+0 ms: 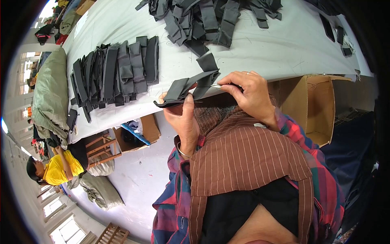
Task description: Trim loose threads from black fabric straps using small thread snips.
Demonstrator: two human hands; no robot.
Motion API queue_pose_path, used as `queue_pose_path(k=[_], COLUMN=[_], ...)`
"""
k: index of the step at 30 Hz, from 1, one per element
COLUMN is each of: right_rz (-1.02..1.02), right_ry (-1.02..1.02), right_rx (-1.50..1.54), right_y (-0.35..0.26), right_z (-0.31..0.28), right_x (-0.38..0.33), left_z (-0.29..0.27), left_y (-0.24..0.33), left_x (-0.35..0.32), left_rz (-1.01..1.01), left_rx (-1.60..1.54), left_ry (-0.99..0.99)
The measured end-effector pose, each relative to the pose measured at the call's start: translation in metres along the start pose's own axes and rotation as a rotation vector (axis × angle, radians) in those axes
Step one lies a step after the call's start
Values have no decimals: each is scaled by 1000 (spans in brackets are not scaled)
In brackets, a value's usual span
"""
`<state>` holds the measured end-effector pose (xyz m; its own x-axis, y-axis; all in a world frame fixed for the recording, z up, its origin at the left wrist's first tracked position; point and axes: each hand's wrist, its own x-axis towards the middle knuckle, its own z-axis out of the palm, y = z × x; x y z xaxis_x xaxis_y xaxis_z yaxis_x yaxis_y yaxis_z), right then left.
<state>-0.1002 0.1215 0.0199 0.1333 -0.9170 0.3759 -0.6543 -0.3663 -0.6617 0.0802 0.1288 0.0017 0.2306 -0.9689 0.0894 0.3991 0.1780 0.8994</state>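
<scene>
Left hand (181,115) pinches a dark fabric strip (187,87) at the table (260,44) edge; right hand (248,90) grips its other end (possibly with small snips, unclear). Sorted strips (115,69) lie nearby.

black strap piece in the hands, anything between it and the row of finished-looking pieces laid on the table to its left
Nothing visible does. The black strap piece is held by the left hand and right hand at the table edge; only bare grey tabletop lies between it and the laid-out row of black pieces.
</scene>
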Motion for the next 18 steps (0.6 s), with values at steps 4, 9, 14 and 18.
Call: queue_pose_path(k=[4, 9, 14, 18], right_rz=[-14, -47, -70, -71], right_ry=[-40, -76, -92, -95], right_rx=[84, -70, -178, -189], right_y=[-8, -12, -14, -14], right_z=[3, 16, 23, 25], right_x=[6, 9, 11, 12], left_z=[-5, 0, 2, 2], left_y=[-5, -3, 0, 0], left_x=[-1, -4, -6, -5], left_rz=[25, 35, -6, 8], left_rx=[113, 145, 171, 161], left_ry=[10, -30, -34, -26])
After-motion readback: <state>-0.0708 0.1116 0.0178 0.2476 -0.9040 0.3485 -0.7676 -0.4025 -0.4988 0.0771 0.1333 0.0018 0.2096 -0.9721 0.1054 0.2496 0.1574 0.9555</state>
